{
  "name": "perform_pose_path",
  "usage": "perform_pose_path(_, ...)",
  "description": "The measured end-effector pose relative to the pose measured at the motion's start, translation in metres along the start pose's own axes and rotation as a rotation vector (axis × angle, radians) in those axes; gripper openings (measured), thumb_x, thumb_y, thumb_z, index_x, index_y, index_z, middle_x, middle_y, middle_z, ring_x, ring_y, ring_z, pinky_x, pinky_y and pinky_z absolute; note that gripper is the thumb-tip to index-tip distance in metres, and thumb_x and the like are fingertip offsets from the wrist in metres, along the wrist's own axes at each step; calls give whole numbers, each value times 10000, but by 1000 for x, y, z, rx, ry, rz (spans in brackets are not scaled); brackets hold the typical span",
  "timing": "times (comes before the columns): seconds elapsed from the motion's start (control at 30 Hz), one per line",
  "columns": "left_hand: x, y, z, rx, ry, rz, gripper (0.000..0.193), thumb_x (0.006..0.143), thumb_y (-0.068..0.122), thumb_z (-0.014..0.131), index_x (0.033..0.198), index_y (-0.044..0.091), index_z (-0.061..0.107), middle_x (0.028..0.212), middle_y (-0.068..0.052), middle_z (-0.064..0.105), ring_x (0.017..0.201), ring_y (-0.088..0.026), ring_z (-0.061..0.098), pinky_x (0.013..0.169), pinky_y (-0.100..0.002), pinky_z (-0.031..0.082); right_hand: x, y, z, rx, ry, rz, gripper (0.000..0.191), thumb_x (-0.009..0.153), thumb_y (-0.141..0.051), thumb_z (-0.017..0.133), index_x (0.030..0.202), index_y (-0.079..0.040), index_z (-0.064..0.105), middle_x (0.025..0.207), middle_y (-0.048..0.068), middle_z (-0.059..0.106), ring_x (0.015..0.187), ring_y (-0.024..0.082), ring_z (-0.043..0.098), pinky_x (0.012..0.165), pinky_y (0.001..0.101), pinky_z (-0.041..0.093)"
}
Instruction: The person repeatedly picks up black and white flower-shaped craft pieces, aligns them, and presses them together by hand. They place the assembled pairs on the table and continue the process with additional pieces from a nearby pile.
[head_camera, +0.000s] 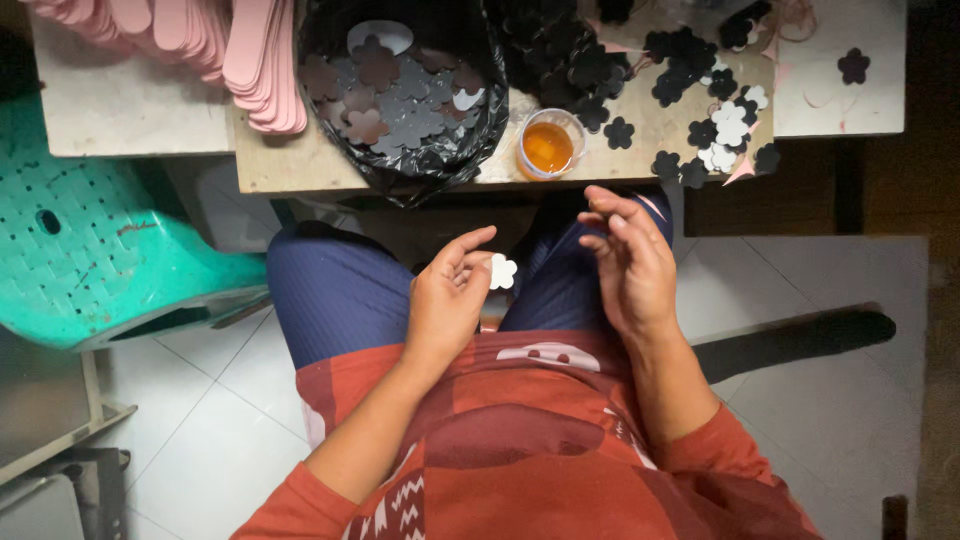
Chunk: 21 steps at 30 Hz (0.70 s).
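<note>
While the person sits over their own lap in the head view, the left hand (447, 300) pinches a small white flower cutout (502, 271) between thumb and fingertips, the cutout poking out at the hand's 3 o'clock, above the blue-trousered knees. Right hand (628, 262) sits just beside it at 3 o'clock, fingers loosely curled and apart, not touching the cutout; something thin may sit at its fingertips near 11 o'clock, too dark and small to tell, so whether it grips anything is unclear.

At 12 o'clock from the hands, on the wooden board (280, 160): a small clear cup of amber liquid (548, 146), contents not identifiable. At 11 o'clock, a black plastic bag (405, 95) holding dark flower cutouts, its top cut off by the frame edge. At 1 o'clock, a loose scatter of dark and white flower shapes (715, 125), dark ones blending into shadow, count unreadable. Pink flat strips (262, 65) stacked at 10 o'clock, tops cropped. Green plastic stool (95, 240) at 9 o'clock, partly out of frame. Lower forearms hidden by red sleeves.
</note>
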<state>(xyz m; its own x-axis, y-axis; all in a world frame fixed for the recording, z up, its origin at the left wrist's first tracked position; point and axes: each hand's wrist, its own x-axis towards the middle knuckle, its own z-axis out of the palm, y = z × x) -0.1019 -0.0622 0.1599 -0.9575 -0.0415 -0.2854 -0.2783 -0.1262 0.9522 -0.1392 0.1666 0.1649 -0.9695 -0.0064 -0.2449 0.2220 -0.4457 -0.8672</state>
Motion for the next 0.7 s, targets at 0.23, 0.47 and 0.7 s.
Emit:
perform_pose_path(0.23,32,17,14,132,-64,90,435,984,99,645,1414,39,606,905,-35,741,767,-42,615,714,-209,527,80,-2,-15,-68,48,-73,233,1056,-85,528,1218,22,657,1338,97,661,1082,159,636,932,303,510)
perform_pose_path(0.47,71,34,27,374,-144,165,779,921,117,673,1590,30,283,812,-52,727,686,-95,662,736,-248,542,85,3,-8,-21,35,11,250,1018,-92,527,1192,22,667,1276,77,691,1048,139,658,949,306,520)
perform_pose_path(0.7,74,35,33,356,-198,125,873,912,92,658,1620,43,149,809,-67,718,720,-134,702,759,-267,557,95,3,-5,53,29,3,277,1045,-87,545,1261,28,674,1126,98,713,1027,172,669,933,315,532)
